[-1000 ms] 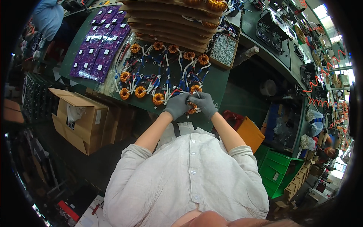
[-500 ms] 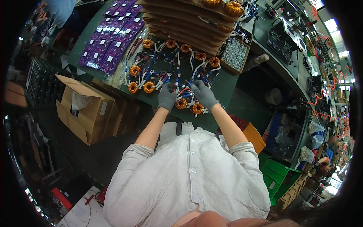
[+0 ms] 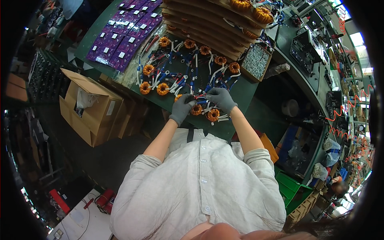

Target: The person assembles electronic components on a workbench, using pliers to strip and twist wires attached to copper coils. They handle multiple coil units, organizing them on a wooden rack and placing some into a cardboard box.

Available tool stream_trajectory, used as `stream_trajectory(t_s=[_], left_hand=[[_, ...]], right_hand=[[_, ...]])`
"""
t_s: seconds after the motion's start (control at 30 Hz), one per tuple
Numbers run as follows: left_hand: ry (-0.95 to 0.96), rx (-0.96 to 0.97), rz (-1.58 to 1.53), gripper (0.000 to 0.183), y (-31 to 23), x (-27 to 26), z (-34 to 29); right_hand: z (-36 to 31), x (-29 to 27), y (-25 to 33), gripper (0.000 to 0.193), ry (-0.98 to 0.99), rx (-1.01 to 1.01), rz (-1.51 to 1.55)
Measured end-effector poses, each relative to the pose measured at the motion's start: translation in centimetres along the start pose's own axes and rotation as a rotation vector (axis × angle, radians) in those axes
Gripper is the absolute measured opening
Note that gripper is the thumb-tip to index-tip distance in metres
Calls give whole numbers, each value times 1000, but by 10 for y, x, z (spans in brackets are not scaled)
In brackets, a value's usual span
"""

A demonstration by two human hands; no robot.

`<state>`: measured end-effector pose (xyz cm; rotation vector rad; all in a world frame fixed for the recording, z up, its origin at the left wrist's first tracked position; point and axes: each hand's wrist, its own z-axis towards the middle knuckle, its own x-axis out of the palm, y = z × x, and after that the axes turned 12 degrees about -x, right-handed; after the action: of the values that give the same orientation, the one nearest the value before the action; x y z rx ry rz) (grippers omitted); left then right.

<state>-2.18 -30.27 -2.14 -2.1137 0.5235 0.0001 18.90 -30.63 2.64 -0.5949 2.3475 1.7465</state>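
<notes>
My left hand [image 3: 183, 109], in a grey glove, has its fingers closed on thin wire leads near the front edge of the green table [image 3: 158, 103]. Across from it my right hand [image 3: 222, 100], gloved the same, pinches a red wire [image 3: 200, 96]. Right beside the fingers lie copper-wound ring coils, one [image 3: 196, 109] just below the left fingertips and another [image 3: 213, 115] under the right hand. Blue and white leads with ring terminals spread between the coils. The gloves partly hide the wire ends.
Stacked brown cardboard sheets [image 3: 204, 30] carrying more coils stand at the back. Purple circuit boards [image 3: 120, 40] lie back left. A box of small metal screws [image 3: 256, 61] sits at the right table edge. An open carton [image 3: 90, 108] stands left, a green crate [image 3: 292, 186] lower right.
Both hands have shifted slightly right in the picture, the left one a little lower. The table and its coils also appear further right as the view turned.
</notes>
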Motion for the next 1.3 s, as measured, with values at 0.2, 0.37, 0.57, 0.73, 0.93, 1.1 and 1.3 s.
stream_trajectory(t_s=[0.2,0.37,0.57,0.73,0.93,1.1,1.3], left_hand=[[292,-213,-291,37,-3,-24,5],[340,-234,-274,40,-12,-32,5],[255,-144,-127,37,-6,-36,8],[-60,-26,407,27,-10,-27,13],[-33,65,244,24,-2,-22,1],[211,-127,-142,23,-6,-18,-13],[238,-177,-205,22,-21,-30,-2]], right_hand=[[12,16,4,26,38,-55,-33],[20,35,18,25,94,-25,-73],[29,49,-2,23,20,-39,24],[24,51,-4,28,-11,-45,53],[31,69,-17,34,-107,19,28],[31,69,-9,34,-126,33,-24],[27,48,-6,30,3,62,253]])
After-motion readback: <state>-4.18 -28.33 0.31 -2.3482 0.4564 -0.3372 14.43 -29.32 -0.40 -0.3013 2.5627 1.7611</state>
